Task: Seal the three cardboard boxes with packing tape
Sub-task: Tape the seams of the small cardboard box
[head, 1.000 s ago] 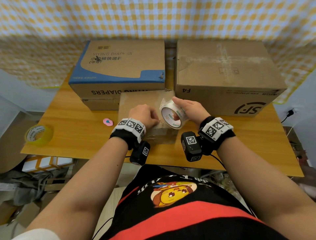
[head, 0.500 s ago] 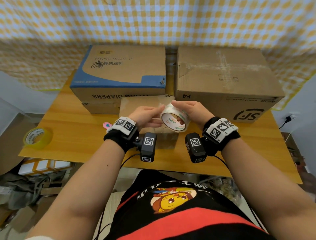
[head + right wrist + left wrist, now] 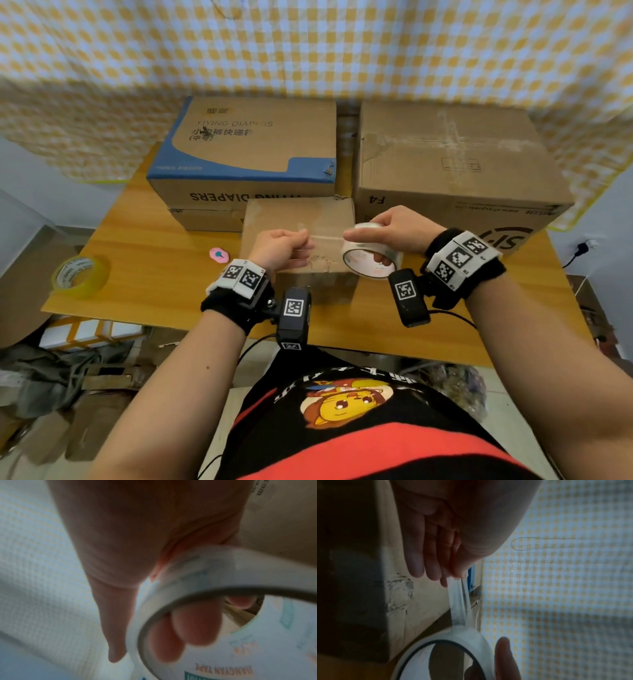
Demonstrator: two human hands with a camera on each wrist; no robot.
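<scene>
Head view: left hand (image 3: 279,249) pinches the tape strip (image 3: 325,240); right hand (image 3: 397,231) grips the tape roll (image 3: 371,255). Film likely thin, sticky; hold edges, keep taut.

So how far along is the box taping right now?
Nothing looks freshly sealed; the big right box carries old tape. In hand: the left hand pinches a clear strip pulled from the tape roll in the right hand, above the small box. That box and the diaper box remain.
</scene>
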